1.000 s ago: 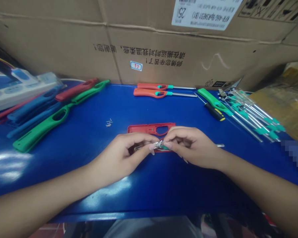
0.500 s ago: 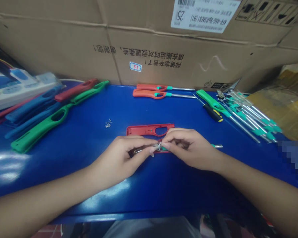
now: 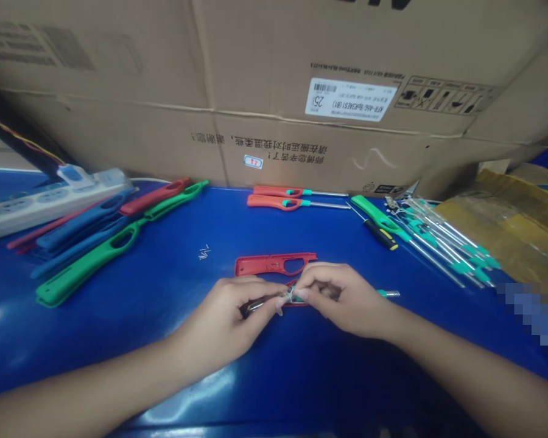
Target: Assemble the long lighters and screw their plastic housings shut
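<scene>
A big brown cardboard box [image 3: 274, 91] stands behind the blue counter [image 3: 164, 353]. Near the counter's middle lies an open red plastic lighter shell [image 3: 265, 264]. Just in front of it, the left hand [image 3: 228, 319] and the right hand [image 3: 342, 298] meet, and the fingers of both are pinched on a small silver metal part [image 3: 290, 296], low over the counter.
</scene>
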The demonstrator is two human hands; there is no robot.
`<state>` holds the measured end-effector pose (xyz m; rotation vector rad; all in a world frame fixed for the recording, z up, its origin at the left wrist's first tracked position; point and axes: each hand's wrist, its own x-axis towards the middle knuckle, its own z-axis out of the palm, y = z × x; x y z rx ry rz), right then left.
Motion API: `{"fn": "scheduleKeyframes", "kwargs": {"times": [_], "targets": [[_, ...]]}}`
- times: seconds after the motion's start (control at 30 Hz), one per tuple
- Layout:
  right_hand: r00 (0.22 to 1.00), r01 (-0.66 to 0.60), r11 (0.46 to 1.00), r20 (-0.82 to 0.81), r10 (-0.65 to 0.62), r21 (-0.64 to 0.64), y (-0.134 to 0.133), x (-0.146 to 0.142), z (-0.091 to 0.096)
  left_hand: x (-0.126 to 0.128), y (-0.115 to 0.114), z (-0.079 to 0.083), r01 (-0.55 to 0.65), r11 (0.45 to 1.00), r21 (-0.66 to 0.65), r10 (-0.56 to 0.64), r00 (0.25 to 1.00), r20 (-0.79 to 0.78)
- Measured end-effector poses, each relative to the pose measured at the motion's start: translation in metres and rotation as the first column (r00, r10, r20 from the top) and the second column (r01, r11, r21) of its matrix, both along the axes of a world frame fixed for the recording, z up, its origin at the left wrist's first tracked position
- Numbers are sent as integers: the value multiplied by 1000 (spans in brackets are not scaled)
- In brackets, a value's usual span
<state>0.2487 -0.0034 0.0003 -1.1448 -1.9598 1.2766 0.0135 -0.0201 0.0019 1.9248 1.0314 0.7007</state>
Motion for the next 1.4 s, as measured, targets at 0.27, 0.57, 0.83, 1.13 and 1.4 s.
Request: {"fn": "scheduleKeyframes", "kwargs": {"times": [0.27, 0.57, 0.83, 1.13, 1.4], "targets": [[999, 24, 999, 26, -23, -31, 0, -3, 5, 6, -2, 3, -56, 996, -65, 61, 996, 63], [997, 54, 988, -39, -60, -147, -1, -5, 5, 7, -1, 2, -63, 997, -55, 68, 993, 97], [978, 74, 957, -167, -124, -280, 2, -2, 3, 3, 4, 2, -105, 992, -69, 110, 991, 72], [978, 129, 971, -137, -158, -202, -4, -7, 2, 8, 2, -1, -115, 988, -99, 130, 977, 168], [985, 123, 988, -108, -133, -97, -7, -7, 2, 9, 2, -3, -117, 988, -99, 134, 971, 196]]}}
